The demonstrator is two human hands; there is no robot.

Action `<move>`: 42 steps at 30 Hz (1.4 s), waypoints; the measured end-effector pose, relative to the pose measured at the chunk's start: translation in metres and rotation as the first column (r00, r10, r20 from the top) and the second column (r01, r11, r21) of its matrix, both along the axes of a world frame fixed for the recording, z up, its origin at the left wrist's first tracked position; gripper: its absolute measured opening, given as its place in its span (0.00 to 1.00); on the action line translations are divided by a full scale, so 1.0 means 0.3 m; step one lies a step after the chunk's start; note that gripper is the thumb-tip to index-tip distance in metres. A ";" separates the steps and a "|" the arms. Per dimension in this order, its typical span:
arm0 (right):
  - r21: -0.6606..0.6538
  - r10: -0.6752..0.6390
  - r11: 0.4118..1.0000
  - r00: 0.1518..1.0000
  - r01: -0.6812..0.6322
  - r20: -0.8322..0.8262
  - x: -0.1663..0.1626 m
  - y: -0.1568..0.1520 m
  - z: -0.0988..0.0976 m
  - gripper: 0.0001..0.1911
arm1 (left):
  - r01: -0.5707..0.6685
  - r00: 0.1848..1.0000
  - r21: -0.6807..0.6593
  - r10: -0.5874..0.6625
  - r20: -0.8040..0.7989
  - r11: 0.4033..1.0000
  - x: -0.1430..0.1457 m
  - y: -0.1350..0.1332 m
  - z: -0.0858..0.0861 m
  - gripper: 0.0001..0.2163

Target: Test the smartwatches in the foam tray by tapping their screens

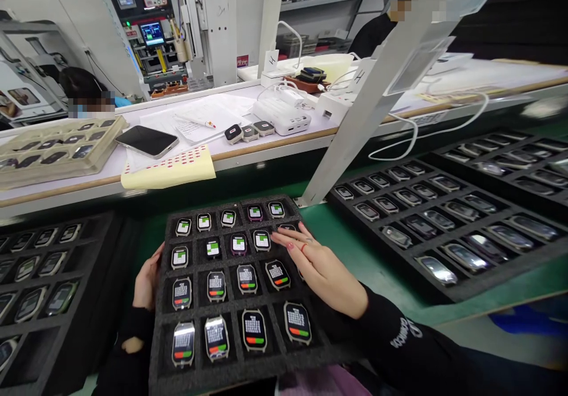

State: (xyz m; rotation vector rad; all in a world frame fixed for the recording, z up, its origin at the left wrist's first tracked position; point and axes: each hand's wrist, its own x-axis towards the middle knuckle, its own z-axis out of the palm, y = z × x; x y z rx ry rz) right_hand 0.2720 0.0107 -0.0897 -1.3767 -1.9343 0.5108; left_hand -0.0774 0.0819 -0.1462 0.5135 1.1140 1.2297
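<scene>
A black foam tray (231,375) sits in front of me, its pockets filled with several small smartwatch bodies with lit screens, such as one watch (254,330) in the front row. My left hand (146,282) grips the tray's left edge with curled fingers. My right hand (317,263) lies flat on the tray's right side, fingers stretched out over the watches in the right column, covering them. Both arms wear black sleeves.
More black trays of watches lie at the left (39,277) and right (444,230) on the green belt. Behind runs a white bench with a phone (146,140), sticker sheet (171,168), chargers (284,116) and a clear tray (57,150). A slanted white post (355,129) stands close. Other people sit behind.
</scene>
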 end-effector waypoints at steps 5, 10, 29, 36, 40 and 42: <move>0.065 0.054 0.996 0.997 -0.058 0.057 -0.052 0.035 0.000 0.25 | 0.026 1.000 -0.032 -0.026 -0.003 0.999 -0.002 0.010 0.025 0.22; 0.141 0.065 0.987 0.991 -0.081 0.117 -0.081 0.057 -0.055 0.25 | 0.010 1.000 -0.039 -0.010 0.000 0.999 0.008 0.006 0.034 0.22; 0.139 0.075 0.988 0.997 -0.070 -0.031 -0.069 0.028 0.072 0.20 | -0.007 1.000 -0.020 0.007 -0.005 1.000 -0.005 0.037 0.004 0.20; 0.172 0.154 0.972 0.986 -0.162 0.059 -0.169 0.068 0.110 0.22 | -0.016 1.000 0.042 0.015 0.021 0.999 -0.010 0.092 -0.026 0.20; 0.191 0.066 0.977 0.984 -0.097 0.165 -0.167 0.083 0.000 0.23 | -0.024 0.999 0.038 0.023 0.024 0.999 -0.014 0.079 -0.038 0.20; 0.183 0.030 0.981 0.979 -0.067 0.200 -0.144 0.079 -0.044 0.24 | -0.020 1.000 0.034 0.019 0.025 0.999 -0.014 0.070 -0.041 0.20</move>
